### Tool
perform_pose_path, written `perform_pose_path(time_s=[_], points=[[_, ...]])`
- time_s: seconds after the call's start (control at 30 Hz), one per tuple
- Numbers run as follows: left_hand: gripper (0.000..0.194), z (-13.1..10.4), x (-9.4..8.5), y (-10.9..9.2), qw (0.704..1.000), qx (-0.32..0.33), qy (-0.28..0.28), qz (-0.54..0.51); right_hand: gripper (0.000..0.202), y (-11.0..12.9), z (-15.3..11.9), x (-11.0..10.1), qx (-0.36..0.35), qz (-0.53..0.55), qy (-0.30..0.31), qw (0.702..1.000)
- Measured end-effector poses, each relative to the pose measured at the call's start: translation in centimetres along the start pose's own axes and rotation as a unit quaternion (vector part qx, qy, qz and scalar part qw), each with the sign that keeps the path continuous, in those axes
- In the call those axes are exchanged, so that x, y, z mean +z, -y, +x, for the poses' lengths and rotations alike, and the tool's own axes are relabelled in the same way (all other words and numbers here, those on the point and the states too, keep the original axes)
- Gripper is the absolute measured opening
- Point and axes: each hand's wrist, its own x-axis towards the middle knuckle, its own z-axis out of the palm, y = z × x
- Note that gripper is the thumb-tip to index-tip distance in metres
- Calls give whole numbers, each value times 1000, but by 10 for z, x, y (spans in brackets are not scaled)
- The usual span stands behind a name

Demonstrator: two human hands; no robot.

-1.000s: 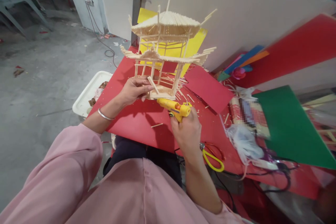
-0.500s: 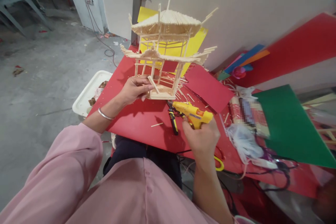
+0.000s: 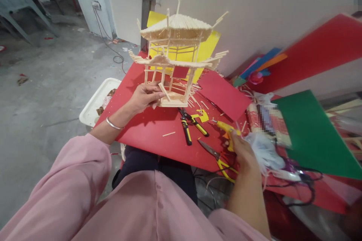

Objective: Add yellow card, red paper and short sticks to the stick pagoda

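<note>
A two-tiered pagoda model (image 3: 178, 62) made of thin pale wooden sticks stands upright over the table. My left hand (image 3: 145, 97) is closed at the front left of its base, thumb on top. A short pale stick piece (image 3: 164, 92) slants up beside that thumb; whether it is fixed to the model I cannot tell. To the right, my right hand (image 3: 244, 150) is wrapped round a yellow hot glue gun (image 3: 229, 131), nozzle pointing left, low over the table. Nearby lie black-and-yellow pliers (image 3: 188, 130) and yellow-handled scissors (image 3: 216, 156).
Loose sticks (image 3: 194, 99) litter the red table (image 3: 158, 147) behind the pliers, near yellow scraps (image 3: 203, 115). Red card (image 3: 224, 92), a plastic bag (image 3: 266, 152) and a green board (image 3: 319, 135) occupy the right. A white stool (image 3: 90, 109) stands at left; cables hang at the front edge.
My right hand has carried the glue gun right and down, away from the model, uncovering the pliers and scissors. My left hand keeps its hold at the base.
</note>
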Motion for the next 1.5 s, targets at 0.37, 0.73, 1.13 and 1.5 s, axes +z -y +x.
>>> perform_pose_path(time_s=[0.37, 0.73, 1.13, 1.5], points=[[45, -2, -1, 0, 999, -5, -2, 43, 24, 140, -92, 38, -440, 52, -206, 872], [39, -3, 0, -1, 1000, 6, 14, 22, 11, 208, -125, 88, -580, 52, -241, 777], [38, -4, -2, 1, 999, -9, -2, 49, 17, 216, -126, 99, -549, 92, -232, 797], [36, -4, -2, 0, 998, 15, 10, 63, 10, 214, -125, 103, -584, 49, -273, 763]])
